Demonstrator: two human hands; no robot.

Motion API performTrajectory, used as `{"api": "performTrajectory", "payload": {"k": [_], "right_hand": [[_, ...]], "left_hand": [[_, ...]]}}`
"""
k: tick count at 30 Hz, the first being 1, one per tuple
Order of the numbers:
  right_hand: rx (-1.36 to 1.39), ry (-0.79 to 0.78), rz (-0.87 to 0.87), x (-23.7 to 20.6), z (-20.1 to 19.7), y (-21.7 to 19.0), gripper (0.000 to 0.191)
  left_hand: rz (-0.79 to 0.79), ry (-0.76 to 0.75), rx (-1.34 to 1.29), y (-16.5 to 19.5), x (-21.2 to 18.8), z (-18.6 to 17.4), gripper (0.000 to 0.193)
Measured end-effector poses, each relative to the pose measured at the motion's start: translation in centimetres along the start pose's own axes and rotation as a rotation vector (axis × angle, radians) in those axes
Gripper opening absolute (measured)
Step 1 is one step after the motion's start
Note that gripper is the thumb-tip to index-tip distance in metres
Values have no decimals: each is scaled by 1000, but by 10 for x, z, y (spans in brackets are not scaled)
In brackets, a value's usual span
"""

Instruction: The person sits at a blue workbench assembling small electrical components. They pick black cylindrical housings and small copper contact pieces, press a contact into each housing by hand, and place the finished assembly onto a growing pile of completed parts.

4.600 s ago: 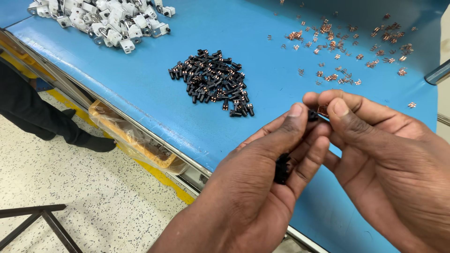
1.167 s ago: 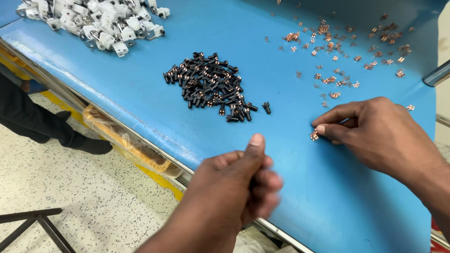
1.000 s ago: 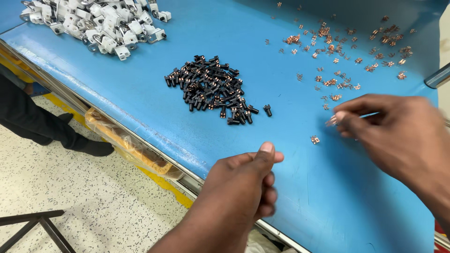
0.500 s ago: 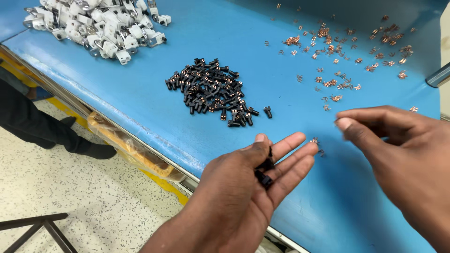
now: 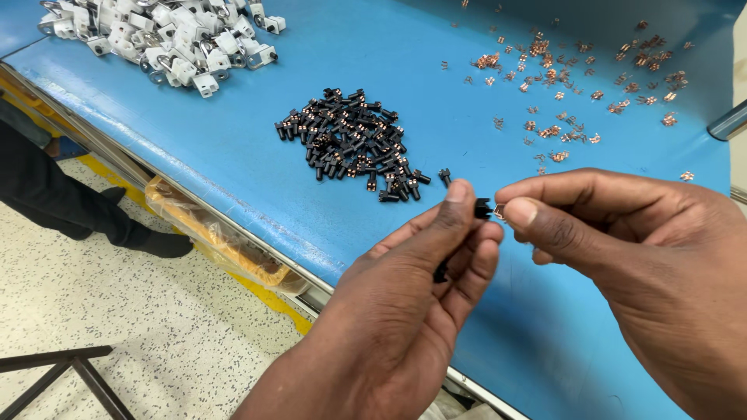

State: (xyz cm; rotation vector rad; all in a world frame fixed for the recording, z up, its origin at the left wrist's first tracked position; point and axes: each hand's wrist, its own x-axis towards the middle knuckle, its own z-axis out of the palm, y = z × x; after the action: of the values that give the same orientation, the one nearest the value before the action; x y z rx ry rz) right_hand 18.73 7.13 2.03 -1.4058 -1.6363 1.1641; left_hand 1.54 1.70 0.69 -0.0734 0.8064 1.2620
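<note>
While both hands meet above the near edge of the blue table (image 5: pixel 257 148), the work sits between the fingertips, not on the surface. Left hand (image 5: pixel 405 311): thumb and forefinger pinch a small black plastic part (image 5: pixel 482 208); further black pieces seem to be cupped under the curled fingers, only partly visible. Right hand (image 5: pixel 638 257): thumb and forefinger closed on a tiny copper clip (image 5: pixel 499 210), its tip touching the black part.

Handling, judged: both pieces very light and rigid; the clip is thin metal, likely to bend or spring away if squeezed hard; the black part is smooth and easy to drop. Best grip looks to be on the flat sides of the black body, leaving its open end free, and on the clip's rear end.

Surroundings, largest first: heap of white plastic housings (image 5: pixel 163 35) at the far left corner; pile of black parts (image 5: pixel 350 144) mid-table, one stray beside it; scattered copper clips (image 5: pixel 576 85) toward the far right edge. Nothing lies between the hands and these. A plastic-wrapped bundle (image 5: pixel 210 237) hangs below the near edge; a person's dark-clothed leg (image 5: pixel 70 198) stands on the speckled floor.
</note>
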Motion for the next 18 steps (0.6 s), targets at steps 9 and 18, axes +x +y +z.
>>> {"api": "performTrajectory", "payload": {"k": [9, 18], "right_hand": [[158, -190, 100, 8, 0, -30, 24], [-229, -67, -10, 0, 25, -33, 22]], "left_hand": [[37, -257, 179, 4, -4, -7, 24], [119, -113, 140, -5, 0, -21, 26]]}}
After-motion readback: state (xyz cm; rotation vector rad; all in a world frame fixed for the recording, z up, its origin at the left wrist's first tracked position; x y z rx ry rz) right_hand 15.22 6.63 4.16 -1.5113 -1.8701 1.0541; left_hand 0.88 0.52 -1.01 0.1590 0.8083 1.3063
